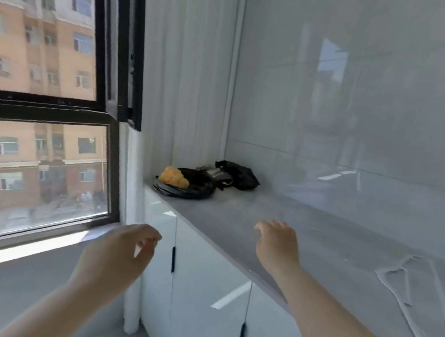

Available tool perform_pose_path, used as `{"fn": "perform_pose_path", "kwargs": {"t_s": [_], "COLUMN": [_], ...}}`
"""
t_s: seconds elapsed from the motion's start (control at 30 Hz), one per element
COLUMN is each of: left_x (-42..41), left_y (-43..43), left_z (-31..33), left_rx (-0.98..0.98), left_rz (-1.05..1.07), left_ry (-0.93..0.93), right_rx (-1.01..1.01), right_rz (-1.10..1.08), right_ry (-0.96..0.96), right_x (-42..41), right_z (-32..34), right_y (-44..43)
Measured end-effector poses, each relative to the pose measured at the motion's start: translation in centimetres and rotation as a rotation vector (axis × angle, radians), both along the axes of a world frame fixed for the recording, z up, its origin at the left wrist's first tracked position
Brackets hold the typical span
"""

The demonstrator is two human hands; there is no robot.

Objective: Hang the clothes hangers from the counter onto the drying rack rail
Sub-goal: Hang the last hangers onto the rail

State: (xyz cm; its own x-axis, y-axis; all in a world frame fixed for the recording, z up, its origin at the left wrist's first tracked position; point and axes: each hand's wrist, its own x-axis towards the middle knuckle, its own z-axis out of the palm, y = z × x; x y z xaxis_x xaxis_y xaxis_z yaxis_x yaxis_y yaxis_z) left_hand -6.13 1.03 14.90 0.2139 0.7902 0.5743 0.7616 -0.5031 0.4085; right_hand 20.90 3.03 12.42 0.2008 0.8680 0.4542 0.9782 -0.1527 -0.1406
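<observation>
Reach stage, before any pick-up: left hand and right hand are empty, fingers loosely curled, the right over the bench. White hangers lie flat on the bench, right of that hand, untouched. No rail is in view. The next move probably calls for a rightward reach and a grip.

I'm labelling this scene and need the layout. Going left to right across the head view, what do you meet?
window → left hand → yellow sponge → black bag → right hand → white clothes hangers
</observation>
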Motion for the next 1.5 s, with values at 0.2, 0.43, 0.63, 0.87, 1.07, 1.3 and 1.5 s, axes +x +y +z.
{"fn": "perform_pose_path", "kwargs": {"t_s": [0.2, 0.43, 0.63, 0.87, 1.07, 1.3, 1.5], "left_x": [11.8, 23.6, 29.0, 30.6, 30.8, 30.6, 29.8], "left_y": [6.0, 11.4, 14.8, 16.9, 17.2, 17.4, 16.7], "left_z": [-4.1, -7.7, -11.4, -14.2, -14.6, -14.6, -12.6], "left_rx": [-0.105, -0.180, -0.192, -0.207, -0.202, -0.217, -0.439], "left_rz": [-0.246, -0.495, -0.681, -0.750, -0.762, -0.780, -0.761], "left_ry": [0.021, 0.170, 0.357, 0.468, 0.460, 0.428, 0.171], "right_rx": [-0.047, -0.219, -0.300, -0.315, -0.347, -0.214, 0.033], "right_rz": [-0.307, -0.711, -0.971, -1.007, -1.019, -0.955, -0.786], "right_ry": [0.057, 0.088, 0.167, 0.161, 0.295, 0.347, 0.356], "right_x": [9.6, 17.3, 20.0, 21.2, 21.1, 20.3, 18.0], "right_z": [-4.2, -8.2, -9.3, -8.3, -8.2, -8.0, -7.3], "right_y": [-1.9, -5.6, -7.6, -7.5, -6.8, -5.5, -4.4]}}
